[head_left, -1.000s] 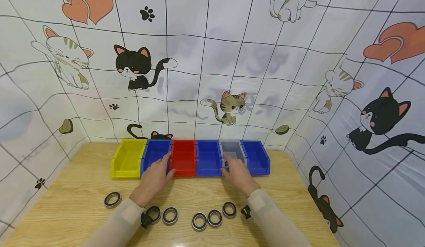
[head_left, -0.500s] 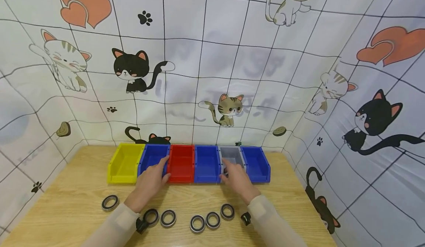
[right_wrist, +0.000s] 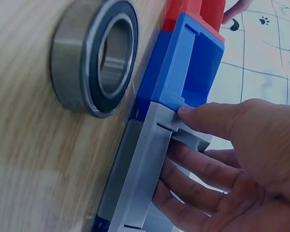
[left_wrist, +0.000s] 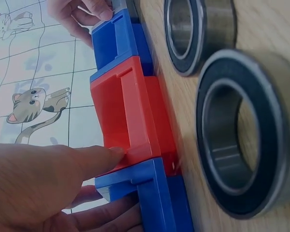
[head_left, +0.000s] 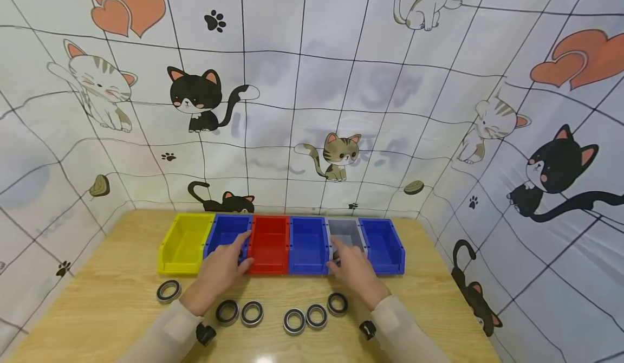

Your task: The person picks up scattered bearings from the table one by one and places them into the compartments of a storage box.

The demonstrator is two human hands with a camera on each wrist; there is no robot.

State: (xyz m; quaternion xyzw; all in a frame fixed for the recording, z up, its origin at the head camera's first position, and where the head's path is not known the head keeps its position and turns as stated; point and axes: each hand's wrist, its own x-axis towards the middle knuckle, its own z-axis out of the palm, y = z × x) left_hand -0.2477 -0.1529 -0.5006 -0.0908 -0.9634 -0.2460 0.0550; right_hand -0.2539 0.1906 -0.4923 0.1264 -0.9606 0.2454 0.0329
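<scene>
A row of joined plastic storage bins stands at the table's back. My left hand (head_left: 220, 270) pinches the side walls where the left blue bin (head_left: 230, 228) meets the red bin (head_left: 270, 246); in the left wrist view its thumb lies in the red bin and the other fingers in the blue one. With my right hand (head_left: 358, 270) I grip the walls between the middle blue bin (head_left: 308, 246) and the grey bin (head_left: 348, 233). Its fingers reach into the grey bin, and the thumb (right_wrist: 205, 118) presses on the blue edge.
A yellow bin (head_left: 184, 244) ends the row at left, another blue bin (head_left: 383, 246) at right. Several ball bearings lie on the wooden table (head_left: 122, 276) in front, including one bearing (head_left: 168, 291) at left. A patterned curtain (head_left: 273, 81) hangs behind the bins.
The row of bins has come a little towards me, away from the curtain, with both hands on it. The bearings have stayed in place on the table.
</scene>
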